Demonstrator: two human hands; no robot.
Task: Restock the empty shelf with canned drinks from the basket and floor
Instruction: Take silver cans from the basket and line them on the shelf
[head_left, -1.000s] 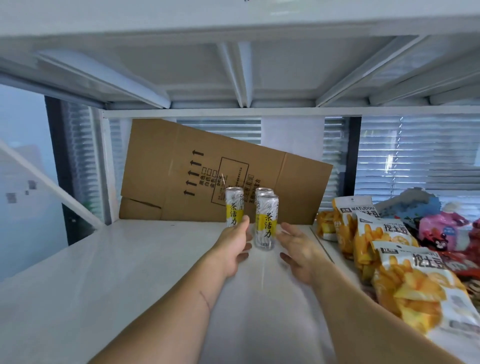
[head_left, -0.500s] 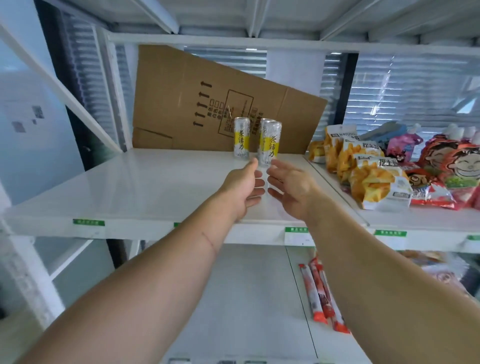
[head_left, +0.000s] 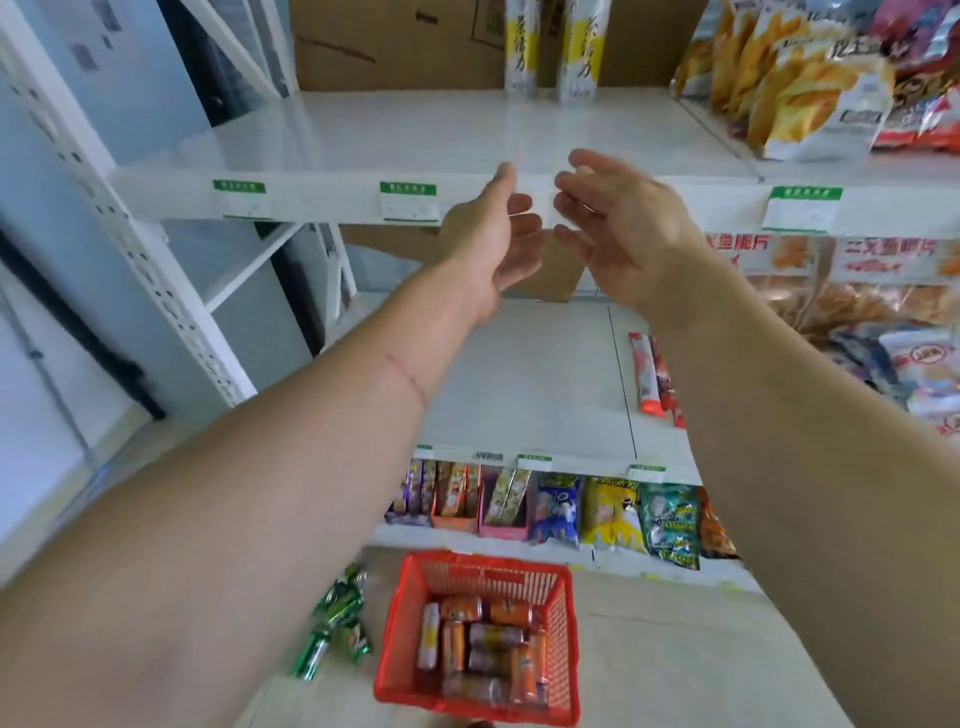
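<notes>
both my left hand and right hand hang empty, fingers loose, mid-frame. two slim cans stand on the shelf at top centre. the red basket at bottom centre holds roughly ten; about four green cans lie on the floor left of it. i judge them rigid, weighty, slick: wrap round mid-body.

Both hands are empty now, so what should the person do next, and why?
Probably reach down to the red basket and grab more orange cans. The left hand and right hand hold nothing, only two tall cans stand on the white shelf, and much of it is bare.
</notes>
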